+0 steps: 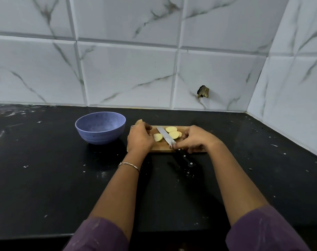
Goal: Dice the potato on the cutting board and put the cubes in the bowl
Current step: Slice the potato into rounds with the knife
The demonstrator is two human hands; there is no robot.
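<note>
Where the black counter (45, 178) carries the board (161, 148), the bowl (99, 140) stands at its nine o'clock. The left hand (139, 138), fingers curled, lies against a potato chunk (158, 137); I cannot tell if it grips. The right hand (194, 140) touches the knife (166, 136) at the blade's base with curled fingertips; I cannot tell if they pinch. The handle points to five o'clock. Slices (172, 133) lie at the blade's three o'clock.

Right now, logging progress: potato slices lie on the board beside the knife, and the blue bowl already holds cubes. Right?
No: the head view shows the bowl empty. The potato slices do lie on the board beside the knife.
</note>
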